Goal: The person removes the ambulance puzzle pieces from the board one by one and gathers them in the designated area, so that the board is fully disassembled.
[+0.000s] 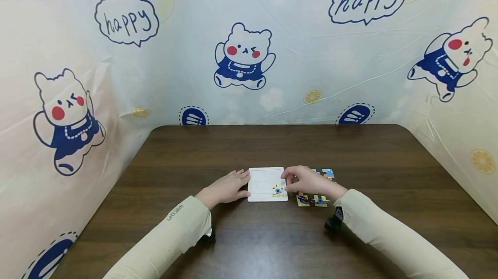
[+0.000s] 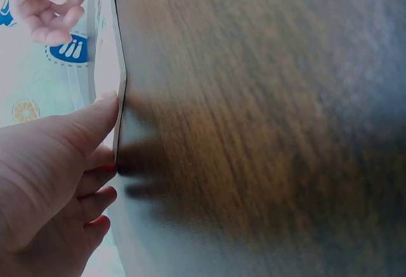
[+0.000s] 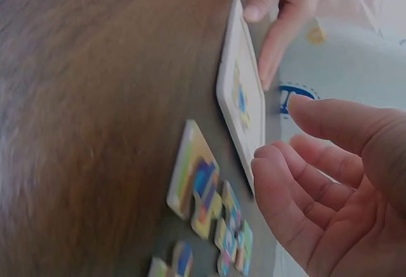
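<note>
A white puzzle tray (image 1: 262,180) lies flat on the table. In its lower right corner sits one yellow jigsaw piece (image 1: 278,191) with a blue round figure. My left hand (image 1: 227,188) rests at the tray's left edge, and in the left wrist view its thumb (image 2: 101,117) touches the rim. Over the tray's right edge hovers my right hand (image 1: 307,180), its fingers loosely bent. The right wrist view shows a gap between right thumb (image 3: 323,115) and fingers, with nothing held. Partly hidden beneath that hand are several loose jigsaw pieces (image 1: 320,201).
The loose pieces lie to the right of the tray, among them a blue one (image 1: 328,173) at the back and a yellow one (image 1: 302,201) in front. Brown wooden table (image 1: 202,149) surrounds everything. A printed cloth (image 1: 171,76) hangs behind the table and along its sides.
</note>
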### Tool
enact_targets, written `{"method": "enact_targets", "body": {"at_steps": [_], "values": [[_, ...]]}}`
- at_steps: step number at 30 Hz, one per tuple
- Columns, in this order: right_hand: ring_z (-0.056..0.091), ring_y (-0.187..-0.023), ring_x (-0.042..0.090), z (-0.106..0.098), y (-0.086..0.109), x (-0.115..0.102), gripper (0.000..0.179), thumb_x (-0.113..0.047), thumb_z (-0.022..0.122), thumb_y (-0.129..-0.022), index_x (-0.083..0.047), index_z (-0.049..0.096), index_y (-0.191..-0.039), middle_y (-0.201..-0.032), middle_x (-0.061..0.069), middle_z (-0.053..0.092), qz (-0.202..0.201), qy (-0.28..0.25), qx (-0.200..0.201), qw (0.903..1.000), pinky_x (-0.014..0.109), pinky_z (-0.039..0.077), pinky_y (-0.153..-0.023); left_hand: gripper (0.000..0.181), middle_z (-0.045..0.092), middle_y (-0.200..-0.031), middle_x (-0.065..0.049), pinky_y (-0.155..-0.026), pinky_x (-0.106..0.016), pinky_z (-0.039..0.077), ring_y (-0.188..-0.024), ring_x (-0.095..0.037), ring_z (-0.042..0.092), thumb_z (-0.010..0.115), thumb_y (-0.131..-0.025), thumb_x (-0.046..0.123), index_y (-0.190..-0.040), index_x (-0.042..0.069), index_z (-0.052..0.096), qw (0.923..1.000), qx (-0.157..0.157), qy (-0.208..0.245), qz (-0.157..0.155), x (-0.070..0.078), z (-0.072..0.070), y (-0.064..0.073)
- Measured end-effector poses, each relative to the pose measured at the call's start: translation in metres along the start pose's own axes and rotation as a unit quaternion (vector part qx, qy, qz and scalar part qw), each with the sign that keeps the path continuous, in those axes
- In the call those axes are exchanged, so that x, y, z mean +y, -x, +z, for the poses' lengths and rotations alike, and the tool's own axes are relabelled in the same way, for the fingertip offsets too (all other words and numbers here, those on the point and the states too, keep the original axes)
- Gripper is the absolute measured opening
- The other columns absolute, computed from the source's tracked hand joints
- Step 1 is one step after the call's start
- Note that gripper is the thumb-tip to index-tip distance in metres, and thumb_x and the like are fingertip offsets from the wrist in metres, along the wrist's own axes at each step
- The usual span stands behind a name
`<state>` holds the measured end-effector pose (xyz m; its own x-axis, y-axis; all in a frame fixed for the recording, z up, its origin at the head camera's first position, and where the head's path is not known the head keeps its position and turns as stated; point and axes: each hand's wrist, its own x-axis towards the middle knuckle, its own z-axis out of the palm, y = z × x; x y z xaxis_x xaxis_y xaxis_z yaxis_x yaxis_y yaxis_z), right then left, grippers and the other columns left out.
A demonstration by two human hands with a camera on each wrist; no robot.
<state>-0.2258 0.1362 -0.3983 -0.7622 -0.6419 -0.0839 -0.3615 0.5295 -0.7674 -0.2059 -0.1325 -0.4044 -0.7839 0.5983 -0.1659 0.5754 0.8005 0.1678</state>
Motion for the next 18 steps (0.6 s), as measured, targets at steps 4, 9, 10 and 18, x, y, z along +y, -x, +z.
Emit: {"method": "enact_targets", "body": {"at_steps": [4, 9, 10, 18], "values": [[0.052, -0.057, 0.015, 0.008, -0.005, -0.002, 0.026, -0.004, 0.066, -0.083, 0.003, 0.057, -0.107, -0.073, 0.002, 0.055, -0.005, 0.012, -0.008, 0.9999, 0.032, 0.049, -0.047, 0.059, 0.035, -0.142, -0.017, -0.107, -0.042, 0.021, -0.132, -0.031, 0.028, 0.056, -0.092, 0.032, -0.136, -0.004, 0.04, 1.0, 0.002, 0.002, 0.002, -0.001, 0.001, 0.0], [0.05, -0.051, 0.013, 0.015, -0.009, -0.004, 0.028, -0.004, 0.068, -0.082, 0.002, 0.056, -0.106, -0.069, 0.001, 0.054, 0.002, 0.027, -0.011, 0.9996, 0.028, 0.047, -0.046, 0.059, 0.035, -0.142, -0.017, -0.107, -0.042, 0.021, -0.132, -0.031, 0.028, 0.056, -0.092, 0.032, -0.136, -0.004, 0.04, 1.0, 0.005, -0.001, 0.006, -0.002, 0.001, 0.0], [0.05, -0.05, 0.013, 0.016, -0.01, -0.004, 0.028, -0.004, 0.068, -0.081, 0.002, 0.056, -0.106, -0.069, 0.001, 0.054, 0.005, 0.028, -0.012, 0.9995, 0.028, 0.047, -0.046, 0.059, 0.035, -0.142, -0.017, -0.107, -0.042, 0.021, -0.132, -0.03, 0.028, 0.055, -0.093, 0.033, -0.136, -0.004, 0.04, 1.0, 0.005, -0.002, 0.006, -0.002, 0.002, 0.0], [0.05, -0.049, 0.013, 0.02, -0.012, -0.007, 0.027, -0.004, 0.069, -0.081, 0.003, 0.057, -0.105, -0.066, 0.001, 0.052, 0.028, 0.046, -0.006, 0.9985, 0.027, 0.047, -0.047, 0.059, 0.035, -0.142, -0.016, -0.107, -0.042, 0.02, -0.132, -0.03, 0.028, 0.056, -0.092, 0.033, -0.136, -0.003, 0.041, 1.0, 0.004, -0.002, 0.0, -0.001, 0.001, -0.001]]}}
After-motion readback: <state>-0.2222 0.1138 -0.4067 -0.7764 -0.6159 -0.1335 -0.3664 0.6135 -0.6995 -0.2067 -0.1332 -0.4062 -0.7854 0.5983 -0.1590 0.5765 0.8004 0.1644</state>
